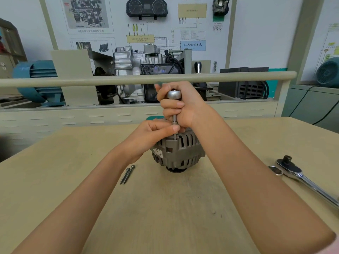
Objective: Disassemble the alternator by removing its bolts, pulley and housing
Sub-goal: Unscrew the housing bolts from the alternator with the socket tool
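Observation:
A grey alternator (178, 153) stands upright on the beige table (165, 208), its pulley end down. My right hand (183, 107) grips the handle of a driver tool (173, 94) held upright over the alternator's top. The tool's thin shaft (174, 125) runs down into the housing. My left hand (156, 132) pinches the shaft low down, just above the housing. Two long bolts (127, 174) lie loose on the table left of the alternator.
A chrome ratchet wrench (300, 176) with a socket lies on the table at the right. Behind the table runs a beige rail (73, 81) in front of a training stand with an engine (139, 70) and a blue motor (36, 79).

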A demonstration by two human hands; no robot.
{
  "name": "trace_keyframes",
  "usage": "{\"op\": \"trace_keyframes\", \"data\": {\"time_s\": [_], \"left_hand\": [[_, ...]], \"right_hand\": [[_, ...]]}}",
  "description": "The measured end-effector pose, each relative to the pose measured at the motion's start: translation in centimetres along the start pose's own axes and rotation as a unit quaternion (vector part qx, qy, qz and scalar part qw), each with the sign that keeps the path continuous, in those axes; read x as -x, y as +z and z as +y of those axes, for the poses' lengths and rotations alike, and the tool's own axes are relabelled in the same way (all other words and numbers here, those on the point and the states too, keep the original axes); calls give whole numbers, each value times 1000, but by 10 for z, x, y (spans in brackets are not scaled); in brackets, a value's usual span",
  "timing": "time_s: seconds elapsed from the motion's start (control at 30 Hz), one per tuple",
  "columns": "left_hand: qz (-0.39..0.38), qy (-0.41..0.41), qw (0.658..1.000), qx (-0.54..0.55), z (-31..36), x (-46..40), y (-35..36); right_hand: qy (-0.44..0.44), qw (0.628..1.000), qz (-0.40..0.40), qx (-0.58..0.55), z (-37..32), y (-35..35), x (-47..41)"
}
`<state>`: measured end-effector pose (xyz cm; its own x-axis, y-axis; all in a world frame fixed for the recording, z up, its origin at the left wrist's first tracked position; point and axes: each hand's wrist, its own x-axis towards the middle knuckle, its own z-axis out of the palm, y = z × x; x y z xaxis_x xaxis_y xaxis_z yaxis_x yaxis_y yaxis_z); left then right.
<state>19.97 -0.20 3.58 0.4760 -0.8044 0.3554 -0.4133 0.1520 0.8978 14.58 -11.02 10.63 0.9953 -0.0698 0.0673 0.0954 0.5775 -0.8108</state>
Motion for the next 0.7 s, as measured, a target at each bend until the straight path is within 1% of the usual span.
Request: {"op": "trace_keyframes", "data": {"time_s": [0.03, 0.07, 0.1, 0.13, 0.17, 0.2, 0.27, 0.33, 0.43, 0.5, 0.53, 0.6, 0.67, 0.7], "left_hand": [[4, 3, 1000, -1, 0, 0, 1], [13, 5, 1000, -6, -1, 0, 2], [22, 7, 1000, -13, -1, -1, 2], [29, 7, 999, -19, -1, -1, 2], [34, 6, 999, -22, -2, -1, 3], [36, 5, 999, -22, -2, -1, 3], [36, 2, 999, -16, -2, -1, 3], [27, -4, 1000, -12, -1, -1, 3], [10, -12, 1000, -15, 0, -1, 2], [4, -14, 1000, -15, 0, -1, 0], [1, -13, 1000, -15, 0, -1, 0], [-2, -8, 1000, -13, -1, 0, -1], [1, 2, 1000, -16, 0, 1, -1], [3, 7, 1000, -20, -1, 1, -1]], "right_hand": [[-55, 997, 60, 7, 4, 3, 1], [-122, 984, 130, 14, 9, 5, -1], [-192, 961, 196, 14, 14, 7, -3], [-247, 938, 243, 9, 18, 9, -6], [-273, 924, 267, 6, 20, 11, -8], [-269, 924, 273, 10, 21, 13, -9], [-210, 946, 245, 41, 17, 15, -6], [-131, 971, 194, 50, 9, 12, -4], [-6, 998, 64, 9, -3, 1, -5], [52, 999, -10, 3, -5, -2, -4], [63, 998, -27, 10, -5, -2, -4], [57, 998, -28, 21, -3, 0, -3], [17, 1000, 14, 20, 0, 3, -1], [-21, 998, 57, 20, 2, 5, 0]]}}
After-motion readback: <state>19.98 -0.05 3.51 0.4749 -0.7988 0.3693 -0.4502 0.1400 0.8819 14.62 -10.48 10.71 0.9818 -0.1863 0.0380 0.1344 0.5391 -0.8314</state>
